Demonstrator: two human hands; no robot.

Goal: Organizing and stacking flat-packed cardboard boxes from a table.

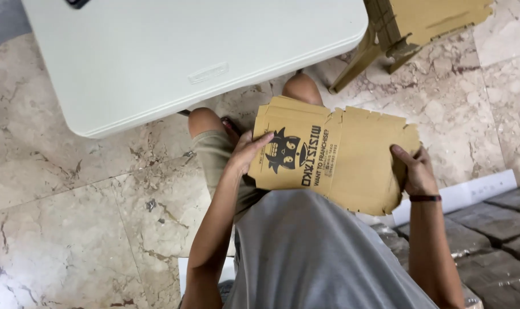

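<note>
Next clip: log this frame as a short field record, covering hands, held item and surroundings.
Left hand: grips the left edge of the flat cardboard box blank, fingers over its black printed figure
Right hand: holds the blank's right edge
Blank: brown, unfolded, over the person's lap
Table: white, in front of the knees
Floor: marbled tile
Other cardboard: top right

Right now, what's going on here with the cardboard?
A seated person holds a flat, unfolded brown cardboard box blank over their lap. The left hand grips its printed side edge, and the right hand grips the opposite notched edge. A white table stands just ahead on the marble floor, with more cardboard pieces beyond it.
</note>
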